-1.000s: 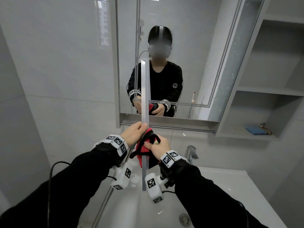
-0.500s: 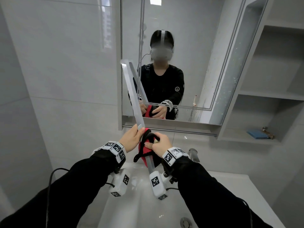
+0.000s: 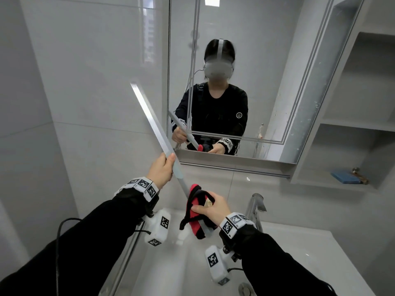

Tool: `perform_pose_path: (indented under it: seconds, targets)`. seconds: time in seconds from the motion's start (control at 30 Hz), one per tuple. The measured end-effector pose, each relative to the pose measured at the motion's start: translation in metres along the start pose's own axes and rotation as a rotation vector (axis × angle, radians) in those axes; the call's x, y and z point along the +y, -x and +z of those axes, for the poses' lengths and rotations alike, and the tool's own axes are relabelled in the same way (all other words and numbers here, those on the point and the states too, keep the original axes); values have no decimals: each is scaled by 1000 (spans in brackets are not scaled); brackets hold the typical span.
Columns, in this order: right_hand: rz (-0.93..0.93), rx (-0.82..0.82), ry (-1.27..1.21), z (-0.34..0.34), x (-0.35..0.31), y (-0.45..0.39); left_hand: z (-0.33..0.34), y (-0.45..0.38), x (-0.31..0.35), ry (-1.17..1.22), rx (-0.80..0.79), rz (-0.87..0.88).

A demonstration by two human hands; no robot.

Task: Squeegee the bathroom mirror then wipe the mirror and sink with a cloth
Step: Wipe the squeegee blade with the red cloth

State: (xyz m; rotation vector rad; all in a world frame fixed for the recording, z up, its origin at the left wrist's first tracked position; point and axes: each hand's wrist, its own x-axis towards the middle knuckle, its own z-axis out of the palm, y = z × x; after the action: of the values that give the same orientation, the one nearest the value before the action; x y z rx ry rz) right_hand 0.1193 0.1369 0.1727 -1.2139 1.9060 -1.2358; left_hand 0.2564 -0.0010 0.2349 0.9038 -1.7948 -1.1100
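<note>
Head view: squeegee [image 3: 158, 135] held in mid-air over the sink [image 3: 310, 248], in front of the wall's lower half, not touching the mirror [image 3: 267, 60]. Long silver blade bar runs diagonally, top end up-left over the grey wall tile [image 3: 85, 82], lower end down-right toward the red and black handle [image 3: 196, 210]. Left hand [image 3: 161, 170] grips the bar about midway, fingers curled round it, thumb along the edge. Right hand [image 3: 210, 208] is clamped on the handle, fingers wrapped round it, a black strap looping off the handle's left side. Both wrists wear white bands with black square markers, small white marker boxes hanging under them; black sleeves. Mirror sits above the sink's back edge, and shows the person's reflection holding the same bar; specks on its right side. Chrome faucet [image 3: 255, 208] at the sink's back edge, just right of the right hand. Drain [image 3: 245, 288] near the sink's front, at frame bottom. Open shelf unit [image 3: 352, 124] right of the mirror; blue flat item [image 3: 345, 177] on its lower shelf, with a small brownish thing beside it, too small to identify.
</note>
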Motion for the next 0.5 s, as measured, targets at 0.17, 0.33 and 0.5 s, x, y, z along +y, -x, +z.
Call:
perform_pose_path:
  seconds: [0.17, 0.33, 0.5]
  targets:
    - [22, 26, 55, 9, -5, -3, -3, 2, 4, 51, 27, -20]
    - [19, 60, 152, 13, -10, -6, -6, 4, 7, 33, 36, -8]
    - [5, 5, 63, 10, -11, -4, -10, 7, 8, 76, 53, -17]
